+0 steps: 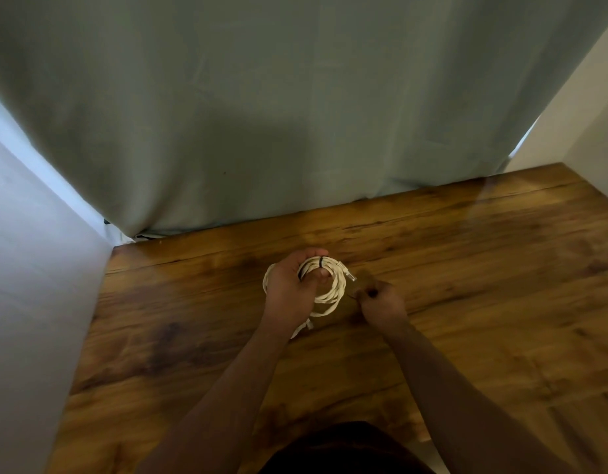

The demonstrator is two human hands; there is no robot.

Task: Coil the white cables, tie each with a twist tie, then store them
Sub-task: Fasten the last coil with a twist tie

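Observation:
A white cable (333, 292) is wound into a coil, held just above the wooden table (467, 268). My left hand (290, 290) grips the coil at its far-left side, thumb through the loop. A black twist tie (320, 262) wraps the strands at the top of the coil. One plug end (347, 271) sticks out to the right, another end (304, 326) hangs below my left wrist. My right hand (381, 299) is just right of the coil with fingers curled, pinching something thin and dark that I cannot make out.
A grey-green curtain (261, 114) hangs along the table's far edge. A pale wall (32, 268) runs down the left side, another wall (586, 114) stands at the far right. Bare wood stretches to the right and toward me.

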